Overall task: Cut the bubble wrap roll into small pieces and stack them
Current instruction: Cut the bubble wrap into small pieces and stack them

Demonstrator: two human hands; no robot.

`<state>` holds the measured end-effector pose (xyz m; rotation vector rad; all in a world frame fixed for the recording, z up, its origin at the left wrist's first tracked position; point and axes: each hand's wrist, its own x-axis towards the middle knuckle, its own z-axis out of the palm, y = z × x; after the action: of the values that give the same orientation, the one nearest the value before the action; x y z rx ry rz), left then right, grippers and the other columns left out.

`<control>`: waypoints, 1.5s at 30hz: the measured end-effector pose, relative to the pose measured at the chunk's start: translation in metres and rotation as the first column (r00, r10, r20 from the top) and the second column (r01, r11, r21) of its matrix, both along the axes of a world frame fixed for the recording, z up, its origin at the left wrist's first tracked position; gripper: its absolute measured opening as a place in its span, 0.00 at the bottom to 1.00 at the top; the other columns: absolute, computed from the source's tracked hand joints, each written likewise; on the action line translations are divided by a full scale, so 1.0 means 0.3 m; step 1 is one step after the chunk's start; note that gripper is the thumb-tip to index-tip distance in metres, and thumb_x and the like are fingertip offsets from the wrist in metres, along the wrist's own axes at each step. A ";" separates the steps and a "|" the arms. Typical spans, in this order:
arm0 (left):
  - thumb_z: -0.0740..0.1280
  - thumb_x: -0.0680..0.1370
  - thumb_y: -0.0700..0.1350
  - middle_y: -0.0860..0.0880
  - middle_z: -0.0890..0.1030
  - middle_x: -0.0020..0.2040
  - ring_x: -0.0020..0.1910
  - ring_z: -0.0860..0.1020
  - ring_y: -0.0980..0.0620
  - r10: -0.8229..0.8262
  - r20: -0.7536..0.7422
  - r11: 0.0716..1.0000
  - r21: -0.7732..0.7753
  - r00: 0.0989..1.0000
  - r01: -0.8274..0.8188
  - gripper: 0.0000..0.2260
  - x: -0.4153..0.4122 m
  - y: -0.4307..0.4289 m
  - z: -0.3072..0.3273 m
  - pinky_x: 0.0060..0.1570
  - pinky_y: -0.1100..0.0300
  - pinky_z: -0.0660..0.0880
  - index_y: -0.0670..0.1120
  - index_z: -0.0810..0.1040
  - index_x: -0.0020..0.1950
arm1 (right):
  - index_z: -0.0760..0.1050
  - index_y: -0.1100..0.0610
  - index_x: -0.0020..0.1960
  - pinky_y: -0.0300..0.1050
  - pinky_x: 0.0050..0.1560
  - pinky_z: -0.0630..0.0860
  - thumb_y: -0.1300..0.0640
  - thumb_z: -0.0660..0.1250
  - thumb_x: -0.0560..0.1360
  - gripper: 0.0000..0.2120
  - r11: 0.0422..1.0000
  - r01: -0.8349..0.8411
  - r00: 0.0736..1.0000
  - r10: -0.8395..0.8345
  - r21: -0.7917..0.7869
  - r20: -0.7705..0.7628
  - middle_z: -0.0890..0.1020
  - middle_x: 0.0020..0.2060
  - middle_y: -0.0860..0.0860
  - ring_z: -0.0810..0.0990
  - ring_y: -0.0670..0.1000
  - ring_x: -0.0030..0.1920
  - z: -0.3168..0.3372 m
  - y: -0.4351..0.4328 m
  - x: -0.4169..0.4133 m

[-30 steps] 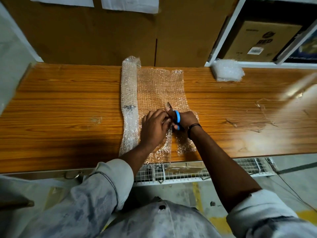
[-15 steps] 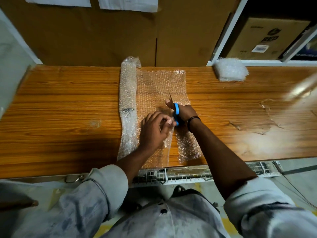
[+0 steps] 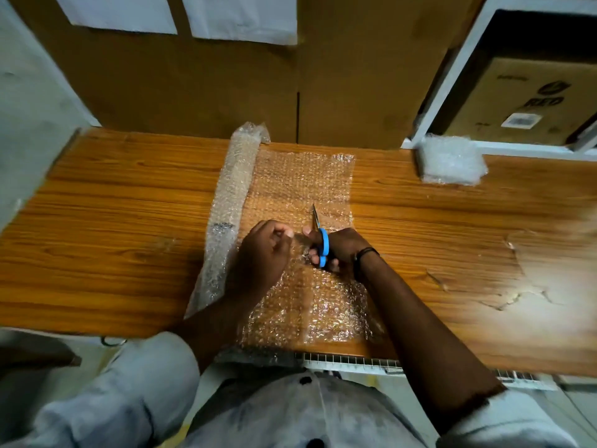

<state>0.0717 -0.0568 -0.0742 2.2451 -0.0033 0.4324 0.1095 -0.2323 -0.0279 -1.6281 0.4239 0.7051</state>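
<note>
Nearest, the unrolled bubble wrap sheet hung slightly over the front edge of the wooden table. On it lay the left hand, fingers curled and pinching the sheet just left of the cut. Close beside it, the right hand gripped the blue-handled scissors, blades together and pointing away over the sheet. The bubble wrap roll lay along the sheet's left side, just left of the left hand. Farther right, well apart, a stack of cut pieces sat below a white shelf holding a cardboard box
</note>
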 end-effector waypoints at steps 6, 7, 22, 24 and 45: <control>0.71 0.77 0.47 0.54 0.83 0.52 0.48 0.81 0.52 0.035 -0.058 0.969 0.247 0.998 -0.020 0.05 0.223 -0.051 0.002 0.45 0.55 0.79 0.53 0.82 0.53 | 0.80 0.66 0.49 0.35 0.17 0.65 0.53 0.75 0.76 0.15 0.990 -0.007 1.000 0.006 0.140 0.013 0.86 0.36 0.61 0.85 0.51 0.28 -0.007 -0.032 -0.006; 0.71 0.77 0.48 0.55 0.82 0.53 0.49 0.80 0.52 0.011 -0.074 0.962 0.273 0.997 0.010 0.07 0.255 -0.058 0.001 0.47 0.54 0.79 0.55 0.82 0.54 | 0.79 0.65 0.47 0.35 0.17 0.65 0.52 0.76 0.76 0.15 0.991 -0.005 1.000 0.002 0.133 0.027 0.85 0.34 0.60 0.83 0.50 0.26 -0.004 -0.033 -0.009; 0.70 0.79 0.47 0.53 0.82 0.52 0.49 0.80 0.46 -0.077 -0.006 0.955 0.287 0.997 0.075 0.05 0.360 -0.063 -0.072 0.43 0.53 0.76 0.53 0.83 0.53 | 0.79 0.64 0.52 0.42 0.32 0.83 0.44 0.77 0.70 0.24 0.988 0.031 0.999 -0.028 0.150 -0.020 0.86 0.40 0.60 0.84 0.52 0.35 0.000 -0.003 -0.020; 0.69 0.79 0.49 0.53 0.82 0.52 0.49 0.80 0.46 -0.078 -0.007 0.959 0.273 0.997 0.076 0.05 0.362 -0.061 -0.074 0.43 0.53 0.76 0.53 0.83 0.53 | 0.79 0.58 0.55 0.49 0.38 0.85 0.37 0.74 0.69 0.27 0.983 0.070 0.997 -0.066 0.170 -0.028 0.86 0.35 0.55 0.85 0.55 0.39 0.002 0.002 -0.026; 0.69 0.78 0.45 0.56 0.83 0.53 0.51 0.79 0.50 -0.066 -0.030 0.986 0.151 0.997 0.070 0.09 0.361 -0.046 -0.080 0.43 0.53 0.77 0.51 0.85 0.56 | 0.83 0.67 0.49 0.43 0.27 0.73 0.35 0.72 0.74 0.32 0.985 0.169 0.978 -0.162 -0.046 0.128 0.85 0.35 0.65 0.81 0.57 0.27 0.009 0.098 0.138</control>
<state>0.1801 -0.0706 -0.0982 2.3924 -0.1029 0.3781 0.1509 -0.2029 -0.0250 -1.6583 0.4868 0.4677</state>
